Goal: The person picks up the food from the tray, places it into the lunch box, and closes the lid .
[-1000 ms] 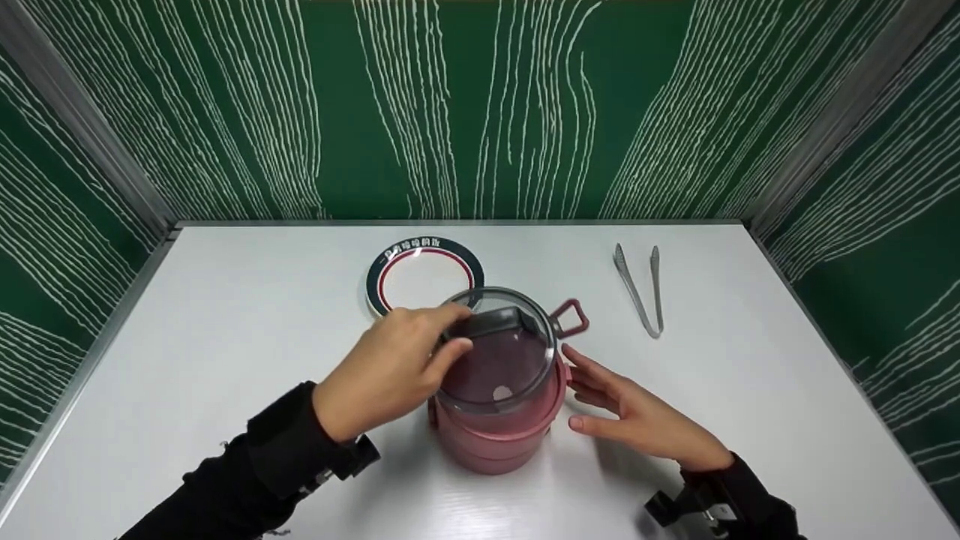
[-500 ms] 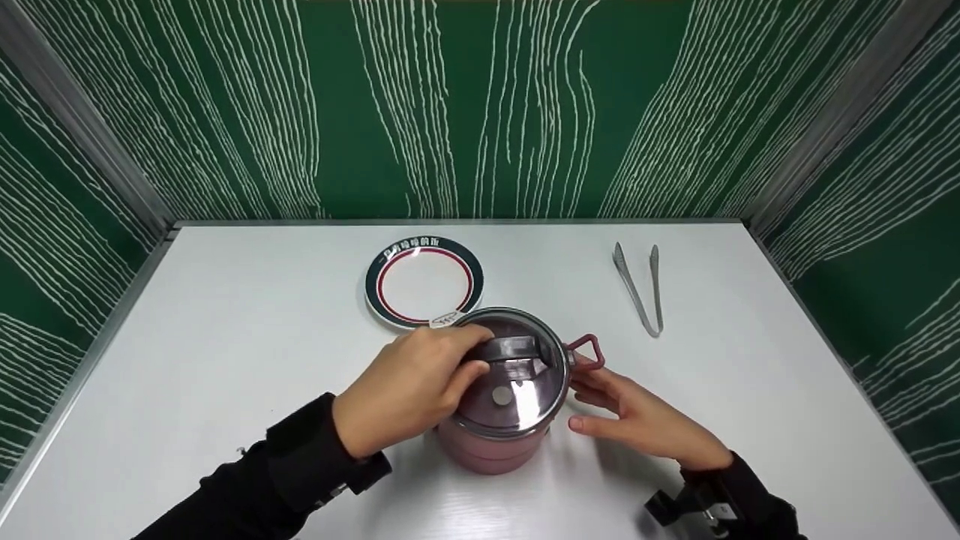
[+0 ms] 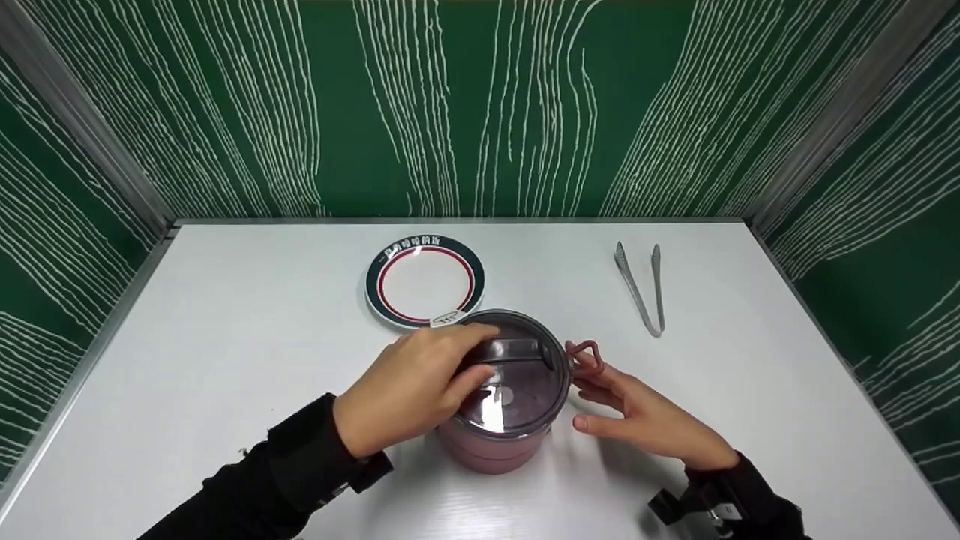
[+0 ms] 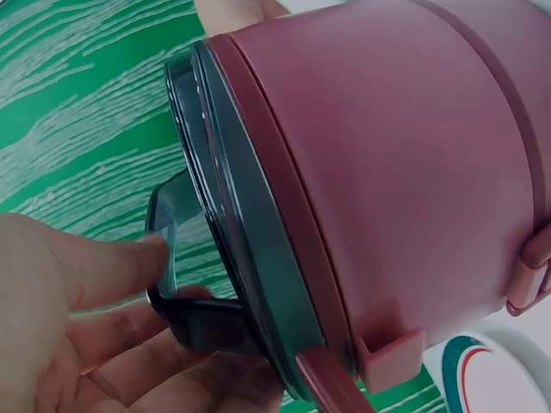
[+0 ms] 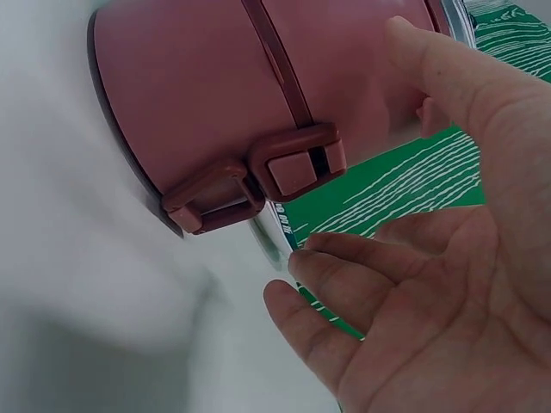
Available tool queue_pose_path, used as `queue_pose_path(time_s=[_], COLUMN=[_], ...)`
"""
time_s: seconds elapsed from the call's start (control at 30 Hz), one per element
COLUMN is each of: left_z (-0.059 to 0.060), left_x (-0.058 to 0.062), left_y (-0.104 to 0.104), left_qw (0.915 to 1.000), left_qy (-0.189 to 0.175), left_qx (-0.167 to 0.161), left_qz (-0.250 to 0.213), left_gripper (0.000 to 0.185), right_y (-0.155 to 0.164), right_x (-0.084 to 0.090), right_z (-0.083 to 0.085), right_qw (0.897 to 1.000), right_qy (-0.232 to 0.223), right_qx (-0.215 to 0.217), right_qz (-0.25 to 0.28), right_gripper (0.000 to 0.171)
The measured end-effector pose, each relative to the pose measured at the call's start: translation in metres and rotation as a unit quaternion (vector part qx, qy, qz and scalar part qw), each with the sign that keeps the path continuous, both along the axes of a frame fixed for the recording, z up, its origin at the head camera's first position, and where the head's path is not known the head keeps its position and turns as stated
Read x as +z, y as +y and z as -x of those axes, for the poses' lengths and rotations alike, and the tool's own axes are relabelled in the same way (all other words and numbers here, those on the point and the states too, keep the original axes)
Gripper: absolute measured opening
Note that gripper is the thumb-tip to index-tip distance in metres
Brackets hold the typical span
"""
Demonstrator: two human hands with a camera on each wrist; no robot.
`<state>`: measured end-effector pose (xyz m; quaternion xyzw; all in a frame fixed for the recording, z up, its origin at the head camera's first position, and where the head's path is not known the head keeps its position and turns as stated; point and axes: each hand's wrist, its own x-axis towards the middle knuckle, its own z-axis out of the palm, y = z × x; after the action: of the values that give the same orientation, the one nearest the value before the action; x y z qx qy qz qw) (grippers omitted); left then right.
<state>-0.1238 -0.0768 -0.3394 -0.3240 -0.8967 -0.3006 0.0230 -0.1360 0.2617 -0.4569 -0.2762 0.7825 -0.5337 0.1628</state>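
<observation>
A pink stacked food container [image 3: 491, 454] stands upright at the front middle of the table, in the head view. Its round see-through dark lid [image 3: 525, 409] lies level over the top. With thumb and fingers, my left hand [image 3: 416, 386] grips the lid's dark handle [image 4: 211, 323]. To the right of the container is my right hand [image 3: 645, 420], its fingers extended and parted. A forefinger of that hand reaches up to the pink latch loop [image 3: 599, 355] sticking out beside the lid. Lower on the wall, the right wrist view shows another clasp [image 5: 297, 168] joining the tiers.
Behind the container, a white plate [image 3: 424, 285] with a dark rim and red ring lies on the white table [image 3: 247, 322]. Metal tongs [image 3: 645, 296] rest at the back right. Green walls [image 3: 465, 112] with white lines enclose the back and sides.
My left hand has brought the lid down from a tilted, raised position to level on the container. The latch loop has dipped at my right forefinger; the right hand has barely moved.
</observation>
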Motion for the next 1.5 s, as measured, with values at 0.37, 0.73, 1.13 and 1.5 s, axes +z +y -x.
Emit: queue_pose_path(time_s=[0.37, 0.73, 1.13, 1.5], left_z=[-0.003, 0.002, 0.005, 0.008], left_x=[-0.017, -0.054, -0.062, -0.065], left_y=[-0.055, -0.055, -0.054, -0.057], left_qw=[0.9977, 0.9947, 0.9911, 0.9893], left_qy=[-0.033, -0.039, -0.058, -0.076], left_qx=[0.053, 0.069, 0.074, 0.067], left_qz=[-0.026, -0.065, -0.094, -0.105], left_gripper=[0.080, 0.026, 0.021, 0.020], right_y=[0.004, -0.014, -0.014, -0.018], right_x=[0.044, 0.047, 0.046, 0.042], right_z=[-0.010, -0.008, -0.007, -0.004], right_qw=[0.972, 0.948, 0.954, 0.941], right_qy=[0.195, 0.285, 0.270, 0.303], right_qx=[-0.125, -0.136, -0.129, -0.152], right_qz=[-0.045, -0.037, -0.036, -0.016], right_gripper=[0.102, 0.076, 0.065, 0.065])
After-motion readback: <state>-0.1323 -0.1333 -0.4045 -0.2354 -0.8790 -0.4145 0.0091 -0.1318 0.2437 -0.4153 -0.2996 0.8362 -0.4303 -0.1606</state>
